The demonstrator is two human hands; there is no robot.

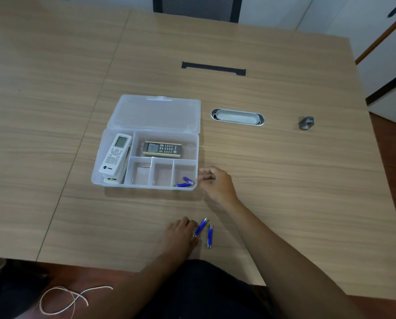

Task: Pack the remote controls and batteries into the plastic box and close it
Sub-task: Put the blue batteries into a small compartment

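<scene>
On the tabletop (284, 180), going from the left, the plastic box (146, 183) lies open with its lid (155, 112) folded flat behind it. White remotes (115, 155) are stacked in its left compartment, a dark remote (162, 149) lies crosswise in the back one, and two blue batteries (185, 182) rest in the front right compartment. Nearer the table edge, the left hand (180, 233) has its fingers curled, its fingertips touching one loose battery (201, 226), which slants up and to the right. A second loose battery (210, 236) lies just beside it, pointing nearly straight away. That left hand is plainly the nearer to both. The right hand (215, 183) hovers just beside the box's right front corner, fingers loosely bunched; it seems to hold nothing, though I cannot be sure. The box lies ahead and slightly left of the loose pair.
</scene>
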